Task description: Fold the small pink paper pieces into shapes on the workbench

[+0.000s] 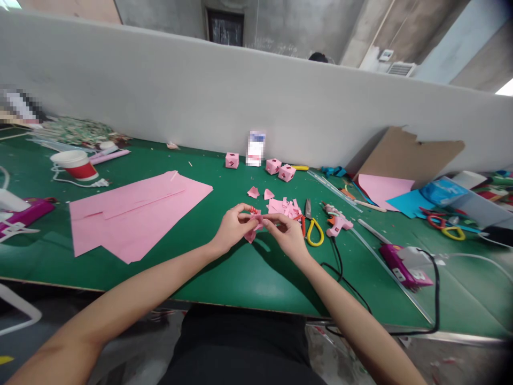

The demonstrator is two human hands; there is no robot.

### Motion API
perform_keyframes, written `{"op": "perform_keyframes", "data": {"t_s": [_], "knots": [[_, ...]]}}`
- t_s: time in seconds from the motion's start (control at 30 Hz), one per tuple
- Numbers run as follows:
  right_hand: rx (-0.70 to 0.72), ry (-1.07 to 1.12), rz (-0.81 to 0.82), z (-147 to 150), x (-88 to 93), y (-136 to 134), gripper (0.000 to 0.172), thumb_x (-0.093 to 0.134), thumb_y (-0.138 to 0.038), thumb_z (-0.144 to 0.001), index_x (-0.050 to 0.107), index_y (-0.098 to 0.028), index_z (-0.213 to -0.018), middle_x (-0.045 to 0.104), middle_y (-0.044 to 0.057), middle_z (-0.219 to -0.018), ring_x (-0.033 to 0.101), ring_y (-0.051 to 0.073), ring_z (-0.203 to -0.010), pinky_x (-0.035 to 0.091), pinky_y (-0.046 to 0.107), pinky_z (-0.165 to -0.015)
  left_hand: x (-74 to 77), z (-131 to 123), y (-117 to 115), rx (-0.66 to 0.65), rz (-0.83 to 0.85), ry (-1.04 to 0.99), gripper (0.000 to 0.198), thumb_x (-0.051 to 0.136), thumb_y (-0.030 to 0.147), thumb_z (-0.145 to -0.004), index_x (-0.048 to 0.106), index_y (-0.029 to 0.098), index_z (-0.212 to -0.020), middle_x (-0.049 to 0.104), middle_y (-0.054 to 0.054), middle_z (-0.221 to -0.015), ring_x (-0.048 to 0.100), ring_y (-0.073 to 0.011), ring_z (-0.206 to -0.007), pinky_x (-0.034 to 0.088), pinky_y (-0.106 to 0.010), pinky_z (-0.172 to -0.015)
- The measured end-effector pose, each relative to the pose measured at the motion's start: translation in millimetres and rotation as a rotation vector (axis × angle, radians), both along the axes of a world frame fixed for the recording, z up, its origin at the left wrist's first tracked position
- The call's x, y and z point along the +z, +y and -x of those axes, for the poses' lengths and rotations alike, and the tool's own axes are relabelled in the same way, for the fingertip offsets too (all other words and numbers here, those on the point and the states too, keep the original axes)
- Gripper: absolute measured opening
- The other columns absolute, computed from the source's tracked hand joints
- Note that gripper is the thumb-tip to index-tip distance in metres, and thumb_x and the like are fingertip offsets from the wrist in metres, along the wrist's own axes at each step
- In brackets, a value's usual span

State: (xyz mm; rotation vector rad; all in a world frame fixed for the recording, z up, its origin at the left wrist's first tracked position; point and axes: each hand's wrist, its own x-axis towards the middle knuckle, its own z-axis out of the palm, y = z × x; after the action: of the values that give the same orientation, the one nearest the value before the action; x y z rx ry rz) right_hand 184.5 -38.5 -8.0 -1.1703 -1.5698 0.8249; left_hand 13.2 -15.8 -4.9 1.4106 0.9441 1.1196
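A small folded piece of pink paper (250, 236) is held between my two hands above the green table. My left hand (234, 227) pinches it from the left, and my right hand (286, 232) grips its right side with thumb and forefinger. The fingers cover much of its shape. Just beyond lie two small pink paper pieces (253, 192) and a pile of pink paper strips (285, 207). Scissors with yellow and orange handles (315, 233) rest beside my right hand. Three pink paper cubes with dark cut-outs (232, 160) stand farther back.
Large pink sheets (140, 216) lie on the left, near a red and white paper cup (76, 164). A pink glue gun (339, 221) with a black cord sits right of the scissors. Farther right are a purple power strip (404, 266) and cardboard (404, 160). A white partition (160, 91) borders the back.
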Motion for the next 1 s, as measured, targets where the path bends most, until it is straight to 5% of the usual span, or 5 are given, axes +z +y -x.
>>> {"op": "perform_keyframes", "data": {"t_s": [0.2,0.47,0.67,1.0], "knots": [[-0.061,-0.149,-0.148,1.7,6.5,-6.1,0.023,0.059,-0.039,-0.089,0.075,-0.022,-0.091,0.074,0.006,-0.089,0.066,0.019,-0.08,0.05,0.029,-0.067,-0.7,-0.6,-1.4,-0.023,-0.037,0.084,0.031,0.073,0.033,-0.076,0.057,0.017,-0.098,0.075,-0.007,-0.083,0.071,-0.0193,-0.062,0.054,-0.027,-0.057],[0.051,-0.071,-0.051,-3.8,4.3,1.1,0.025,0.063,-0.042,-0.085,0.077,-0.023,-0.095,0.073,0.007,-0.091,0.065,0.02,-0.083,0.052,0.031,-0.072,-2.9,1.7,0.5,-0.046,-0.089,0.162,0.034,0.072,0.033,-0.076,0.061,0.018,-0.104,0.077,-0.007,-0.084,0.073,-0.0216,-0.072,0.055,-0.029,-0.067],[0.233,-0.002,0.117,-13.8,10.0,1.5,0.027,0.068,-0.045,-0.081,0.077,-0.023,-0.095,0.072,0.005,-0.089,0.064,0.018,-0.077,0.052,0.029,-0.065,3.7,7.5,2.0,-0.228,-0.032,0.163,0.038,0.073,0.027,-0.074,0.059,0.018,-0.108,0.077,-0.006,-0.083,0.073,-0.0212,-0.07,0.054,-0.028,-0.061],[0.213,-0.003,0.091,-14.7,8.4,0.9,0.027,0.07,-0.045,-0.08,0.078,-0.021,-0.089,0.07,0.004,-0.081,0.062,0.015,-0.07,0.05,0.028,-0.064,6.5,9.1,1.3,-0.276,0.008,0.136,0.04,0.075,0.026,-0.072,0.057,0.016,-0.106,0.077,-0.009,-0.086,0.072,-0.0204,-0.07,0.053,-0.027,-0.061]]}}
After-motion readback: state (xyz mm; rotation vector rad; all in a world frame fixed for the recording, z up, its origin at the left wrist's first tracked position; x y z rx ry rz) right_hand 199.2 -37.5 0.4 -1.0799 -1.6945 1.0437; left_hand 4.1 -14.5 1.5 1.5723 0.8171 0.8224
